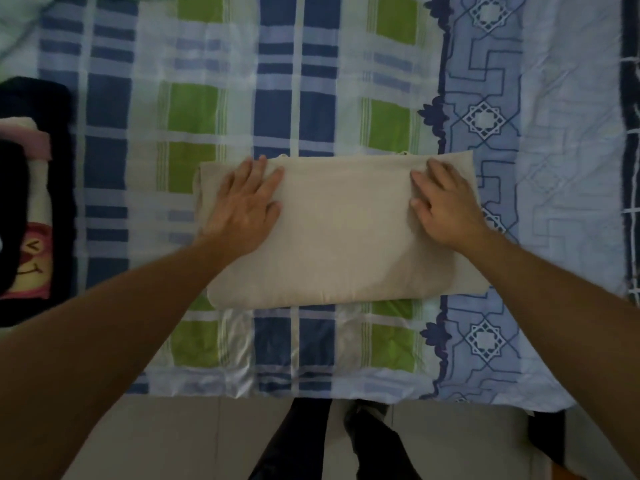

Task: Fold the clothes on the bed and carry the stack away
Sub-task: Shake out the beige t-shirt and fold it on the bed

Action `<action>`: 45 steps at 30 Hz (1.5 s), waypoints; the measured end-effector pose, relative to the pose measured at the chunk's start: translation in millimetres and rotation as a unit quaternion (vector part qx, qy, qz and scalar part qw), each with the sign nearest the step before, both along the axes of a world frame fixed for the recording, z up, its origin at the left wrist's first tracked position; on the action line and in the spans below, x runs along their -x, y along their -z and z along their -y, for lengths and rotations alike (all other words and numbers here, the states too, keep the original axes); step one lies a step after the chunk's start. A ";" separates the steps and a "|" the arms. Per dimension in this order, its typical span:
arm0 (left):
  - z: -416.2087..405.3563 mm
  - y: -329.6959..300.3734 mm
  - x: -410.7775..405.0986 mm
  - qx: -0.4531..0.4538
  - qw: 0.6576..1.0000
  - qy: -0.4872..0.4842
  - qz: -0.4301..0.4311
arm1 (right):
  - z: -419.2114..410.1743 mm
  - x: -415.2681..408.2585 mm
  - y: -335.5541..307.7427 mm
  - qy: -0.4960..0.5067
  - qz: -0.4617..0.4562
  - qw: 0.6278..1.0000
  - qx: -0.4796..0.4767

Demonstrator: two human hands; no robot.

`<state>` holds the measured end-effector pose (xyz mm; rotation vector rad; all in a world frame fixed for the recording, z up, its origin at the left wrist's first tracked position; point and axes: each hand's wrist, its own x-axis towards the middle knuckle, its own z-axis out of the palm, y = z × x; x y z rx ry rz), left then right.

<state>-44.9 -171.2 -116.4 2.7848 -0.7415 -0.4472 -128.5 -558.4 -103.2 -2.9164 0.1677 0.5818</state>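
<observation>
Beige folded garment [341,233], unlabelled, lies under both flat hands.

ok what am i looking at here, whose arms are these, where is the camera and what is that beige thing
There is no machine here. The one picture comes from a camera worn on a person's head, looking down, so the two bare arms are the wearer's own. They stand at the edge of a bed covered in a blue, green and white checked sheet. On it lies a beige cloth, already folded into a rectangle. The left hand and the right hand lie on top of it, one near each end; they seem to press it, not lift it. At the far left sits a pile of clothes, dark and cream.
</observation>
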 end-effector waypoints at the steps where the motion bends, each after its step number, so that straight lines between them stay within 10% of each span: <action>1: 1.3 6.5 -4.9 -0.048 0.999 0.012 -0.001 | 4.7 1.7 3.0 0.017 -0.024 0.999 0.023; 10: 21.3 3.9 16.0 -0.105 0.985 -0.140 0.008 | 54.5 24.1 -1.9 0.211 0.067 0.971 -0.092; 15: 108.2 -19.7 121.0 0.088 0.996 -0.010 -0.011 | 65.0 15.7 -14.8 0.341 0.065 0.907 -0.239; 21: 241.6 -3.4 207.1 0.095 0.994 0.042 -0.038 | 77.6 -20.0 -9.8 0.423 -0.040 0.825 -0.373; 32: 326.6 7.2 227.0 0.098 0.982 -0.156 -0.036 | 81.4 -21.9 5.8 0.393 -0.056 0.801 -0.448; 39: 322.1 -54.5 226.0 0.371 0.885 -0.250 -0.126 | 80.0 -16.1 -45.0 0.399 -0.011 0.776 -0.489; 45: 264.5 -107.1 220.3 0.522 0.736 -0.385 -0.195 | 4.3 -37.1 -105.4 0.404 0.008 0.740 -0.537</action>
